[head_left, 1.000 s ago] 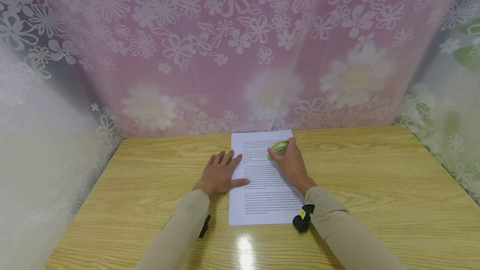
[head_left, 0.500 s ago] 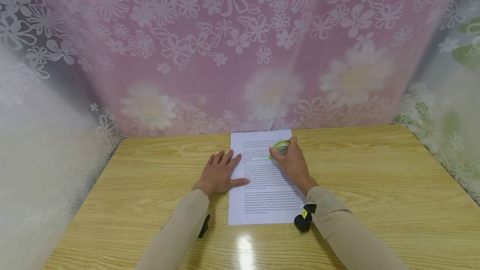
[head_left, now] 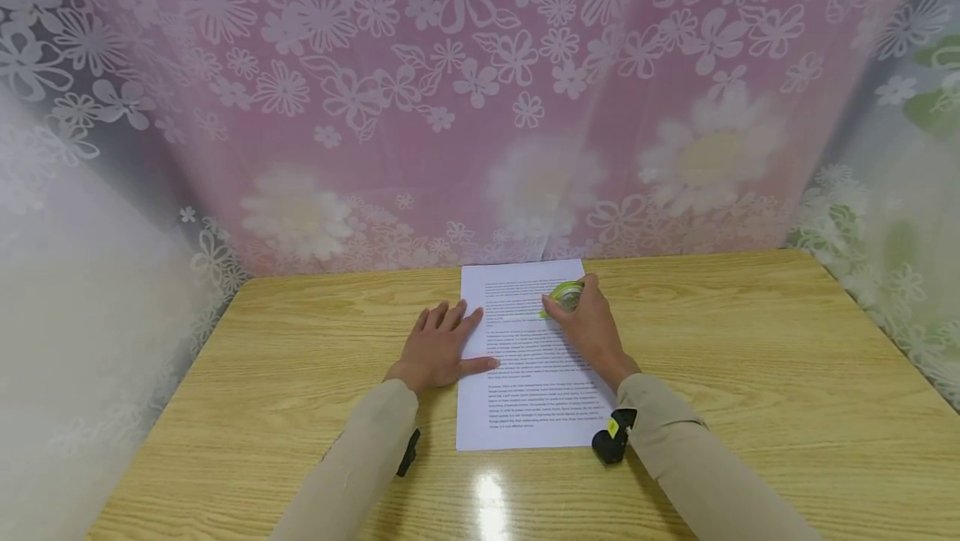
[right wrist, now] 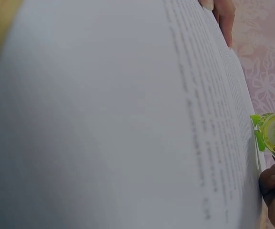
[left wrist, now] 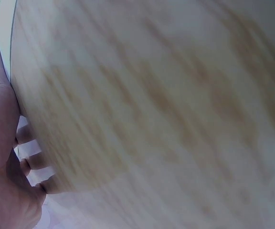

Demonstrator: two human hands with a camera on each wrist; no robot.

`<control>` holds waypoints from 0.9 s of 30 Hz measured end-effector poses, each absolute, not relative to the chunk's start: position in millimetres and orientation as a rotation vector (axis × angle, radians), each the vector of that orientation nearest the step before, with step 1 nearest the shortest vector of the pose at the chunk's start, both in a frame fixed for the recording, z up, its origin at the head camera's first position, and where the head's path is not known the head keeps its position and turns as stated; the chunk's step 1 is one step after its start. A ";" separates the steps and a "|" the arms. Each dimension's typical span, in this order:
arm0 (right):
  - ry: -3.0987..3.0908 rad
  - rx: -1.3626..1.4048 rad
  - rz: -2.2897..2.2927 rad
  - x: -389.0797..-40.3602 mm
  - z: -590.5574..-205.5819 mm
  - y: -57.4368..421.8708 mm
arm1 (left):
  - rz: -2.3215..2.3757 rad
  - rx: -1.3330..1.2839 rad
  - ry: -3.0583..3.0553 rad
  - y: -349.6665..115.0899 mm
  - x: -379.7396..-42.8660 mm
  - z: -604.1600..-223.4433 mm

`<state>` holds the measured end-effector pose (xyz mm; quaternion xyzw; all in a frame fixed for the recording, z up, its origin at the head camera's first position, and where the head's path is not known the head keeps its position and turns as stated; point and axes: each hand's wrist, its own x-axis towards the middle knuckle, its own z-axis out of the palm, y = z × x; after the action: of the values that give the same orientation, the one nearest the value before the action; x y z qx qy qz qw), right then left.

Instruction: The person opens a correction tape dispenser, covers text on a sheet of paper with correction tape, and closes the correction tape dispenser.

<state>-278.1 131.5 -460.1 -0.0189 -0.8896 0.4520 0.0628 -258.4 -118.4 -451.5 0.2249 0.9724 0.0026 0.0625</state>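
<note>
A printed sheet of paper (head_left: 525, 433) lies flat on the wooden table. My left hand (head_left: 438, 349) rests with spread fingers on its left edge, the thumb reaching in over the text. My right hand (head_left: 592, 328) pinches a green, see-through correction tape (head_left: 567, 298) between thumb and fingers, over the upper right part of the page. In the right wrist view the green tip of the correction tape (right wrist: 273, 131) is right at the paper's surface, and its round inner wheel shows. Part of its body is hidden behind the fingers.
The wooden table (head_left: 750, 358) spreads out on both sides of the sheet. A pink flowered curtain (head_left: 420, 149) hangs along the table's back edge, and pale flowered cloth stands at both sides. A black wrist camera (head_left: 611, 438) overlaps the paper's lower right corner.
My right hand has slid slightly to the right across the page, carrying the correction tape along a line of text. The left hand and the paper have stayed in place.
</note>
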 end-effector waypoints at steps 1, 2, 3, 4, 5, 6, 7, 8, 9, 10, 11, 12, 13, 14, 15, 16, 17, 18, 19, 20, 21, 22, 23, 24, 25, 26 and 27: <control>-2.690 -0.053 1.365 -277.9 -459.8 131.9 | 0.011 0.681 2.940 -118.4 -258.5 -451.7; -2.689 -0.055 1.370 -277.7 -459.6 132.2 | 0.014 0.683 2.941 -118.5 -258.6 -451.8; -2.689 -0.053 1.372 -277.5 -459.4 132.8 | 0.016 0.682 2.940 -118.5 -258.6 -451.9; -2.690 -0.053 1.374 -277.3 -459.3 133.3 | 0.018 0.682 2.940 -118.5 -258.7 -451.9; -2.690 -0.052 1.378 -277.1 -459.1 133.7 | 0.022 0.683 2.939 -118.5 -258.6 -451.9; -2.691 -0.054 1.381 -276.9 -458.9 134.1 | 0.024 0.685 2.940 -118.5 -258.6 -451.9; -2.692 -0.056 1.384 -276.8 -458.7 134.5 | 0.026 0.687 2.940 -118.5 -258.6 -452.0; -2.691 -0.058 1.388 -276.7 -458.5 134.9 | 0.028 0.689 2.941 -118.5 -258.7 -452.0; -2.691 -0.059 1.389 -276.6 -458.5 135.3 | 0.029 0.689 2.941 -118.4 -258.7 -452.0; -2.693 -0.060 1.388 -276.5 -458.5 135.8 | 0.031 0.691 2.941 -118.4 -258.8 -452.1; -2.695 -0.061 1.388 -276.6 -458.5 136.1 | 0.031 0.691 2.942 -118.3 -258.7 -452.0; -2.696 -0.063 1.387 -276.8 -458.7 136.6 | 0.031 0.691 2.941 -118.3 -258.8 -452.0; -2.697 -0.065 1.386 -276.9 -459.1 137.2 | 0.031 0.690 2.940 -118.2 -258.7 -452.0; -2.699 -0.065 1.385 -277.1 -459.6 137.9 | 0.030 0.690 2.939 -118.1 -258.6 -451.9; -2.701 -0.066 1.383 -277.2 -460.1 138.5 | 0.027 0.688 2.936 -118.1 -258.5 -452.0; -2.703 -0.067 1.381 -277.2 -460.3 139.0 | 0.026 0.687 2.935 -118.1 -258.5 -452.0; -2.702 -0.068 1.384 -277.2 -460.6 139.6 | 0.029 0.688 2.935 -118.2 -258.5 -452.0; -2.701 -0.066 1.382 -277.2 -460.9 140.2 | 0.028 0.688 2.933 -118.2 -258.7 -452.3; -2.700 -0.064 1.383 -277.0 -460.9 140.6 | 0.034 0.690 2.933 -118.4 -258.9 -452.7; -2.700 -0.062 1.386 -276.9 -460.8 140.9 | 0.042 0.694 2.936 -118.9 -259.5 -454.1; -2.700 -0.061 1.385 -276.7 -460.6 141.1 | 0.047 0.693 2.933 -118.9 -259.5 -454.1; -2.700 -0.058 1.386 -276.5 -460.5 141.5 | 0.053 0.696 2.934 -119.0 -259.6 -454.2; -2.700 -0.056 1.388 -276.5 -460.3 141.8 | 0.060 0.698 2.933 -119.1 -259.7 -454.2; -2.702 -0.057 1.387 -276.6 -460.2 142.1 | 0.060 0.696 2.931 -119.2 -259.9 -454.4; -2.704 -0.059 1.386 -276.5 -460.1 142.4 | 0.067 0.699 2.931 -119.4 -260.0 -454.9; -2.705 -0.061 1.385 -276.6 -460.2 142.7 | 0.066 0.700 2.930 -119.5 -260.3 -455.3; -2.707 -0.062 1.383 -276.6 -460.3 143.3 | 0.065 0.697 2.926 -119.1 -259.9 -454.1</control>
<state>-276.6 143.3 -460.3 -0.0202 -0.8891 0.4544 0.0505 -259.9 -119.1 -454.1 0.2311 0.9704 0.0216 0.0664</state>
